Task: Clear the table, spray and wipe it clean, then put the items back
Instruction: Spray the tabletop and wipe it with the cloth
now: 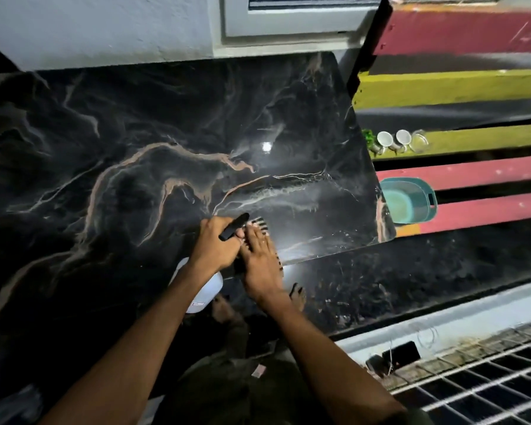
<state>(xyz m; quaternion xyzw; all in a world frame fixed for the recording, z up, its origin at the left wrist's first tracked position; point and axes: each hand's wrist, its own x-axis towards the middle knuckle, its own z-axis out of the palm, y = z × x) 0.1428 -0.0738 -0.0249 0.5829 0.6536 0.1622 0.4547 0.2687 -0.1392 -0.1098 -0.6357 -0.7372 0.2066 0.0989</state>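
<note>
At the table (pixel 166 133) edge, left hand (pixel 216 243) grips spray bottle (pixel 204 286); right hand (pixel 259 259) presses cloth (pixel 259 223) flat.

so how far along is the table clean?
Clearing looks done: the cups and teal basin sit off the marble table, on the bench. In hand: left hand grips the spray bottle, right hand presses the striped cloth. Left: finish wiping, return items.

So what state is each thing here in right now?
Table: bare of items, shiny, a light glaring off it.
Spray bottle: tilted, gripped by the left hand.
Striped cloth: pressed flat under the right hand.
Two cups: set aside on the bench.
Teal basin: on the bench.
</note>
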